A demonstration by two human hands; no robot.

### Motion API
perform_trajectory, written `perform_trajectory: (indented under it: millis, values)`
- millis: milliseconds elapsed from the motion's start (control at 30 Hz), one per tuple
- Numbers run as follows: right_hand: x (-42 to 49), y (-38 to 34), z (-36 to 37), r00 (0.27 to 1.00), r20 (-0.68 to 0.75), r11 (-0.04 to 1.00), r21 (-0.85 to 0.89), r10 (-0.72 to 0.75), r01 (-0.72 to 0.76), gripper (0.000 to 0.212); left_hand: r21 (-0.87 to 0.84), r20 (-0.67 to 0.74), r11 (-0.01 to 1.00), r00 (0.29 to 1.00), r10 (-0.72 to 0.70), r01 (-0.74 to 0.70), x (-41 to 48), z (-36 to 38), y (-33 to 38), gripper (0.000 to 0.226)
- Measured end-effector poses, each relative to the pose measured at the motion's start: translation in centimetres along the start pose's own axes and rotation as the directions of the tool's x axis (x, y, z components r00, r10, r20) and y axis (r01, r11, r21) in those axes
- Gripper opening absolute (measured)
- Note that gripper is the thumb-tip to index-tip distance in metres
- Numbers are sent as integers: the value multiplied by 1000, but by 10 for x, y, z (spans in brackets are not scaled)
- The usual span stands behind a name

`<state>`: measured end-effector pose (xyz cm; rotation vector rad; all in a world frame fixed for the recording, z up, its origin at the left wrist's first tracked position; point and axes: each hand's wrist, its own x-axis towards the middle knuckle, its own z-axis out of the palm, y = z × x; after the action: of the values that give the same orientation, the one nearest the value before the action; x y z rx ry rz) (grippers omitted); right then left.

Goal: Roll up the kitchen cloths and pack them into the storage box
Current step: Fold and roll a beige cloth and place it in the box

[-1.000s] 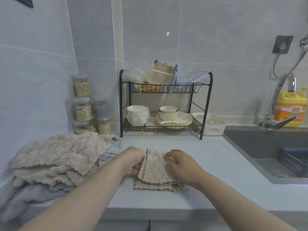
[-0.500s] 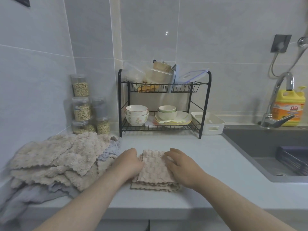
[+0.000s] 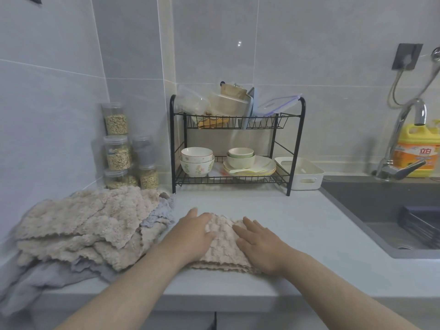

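A folded beige waffle cloth [image 3: 222, 246] lies flat on the white counter [image 3: 309, 246] near its front edge. My left hand [image 3: 191, 234] presses on the cloth's left side with fingers laid flat. My right hand [image 3: 258, 242] presses its right side, fingers straight and spread. To the left lies a loose pile of beige and grey cloths [image 3: 83, 227]. A white storage box [image 3: 301, 172] stands at the back, to the right of the dish rack, and looks empty.
A black two-tier dish rack [image 3: 235, 148] with bowls and plates stands at the back. Clear jars of grain [image 3: 119, 151] are stacked in the left corner. A dark sink [image 3: 390, 215], a tap [image 3: 402, 144] and a yellow detergent bottle [image 3: 415, 151] are on the right.
The raised top fold of the cloth has been laid down flat. Both hands went from pinching its upper edge to pressing on it with flat fingers.
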<state>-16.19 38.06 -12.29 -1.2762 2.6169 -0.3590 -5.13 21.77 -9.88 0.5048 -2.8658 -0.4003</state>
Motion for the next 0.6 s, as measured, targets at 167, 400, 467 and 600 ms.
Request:
perform_trajectory:
  millis: [167, 400, 467, 600]
  values:
    - [5, 7, 8, 1000, 1, 993, -116, 3, -3, 70, 144, 281, 966, 945, 169, -216, 2, 14, -8, 59]
    - [0, 3, 4, 996, -32, 997, -6, 77, -78, 70, 124, 343, 987, 938, 54, -102, 5, 21, -11, 65]
    - [-8, -3, 0, 955, -207, 972, 143, 212, -184, 49, 148, 289, 988, 957, 6, -51, 2, 23, -5, 66]
    - [-21, -14, -9, 892, -242, 913, -52, 382, -405, 49, 238, 150, 971, 988, -45, 8, -2, 10, 23, 57]
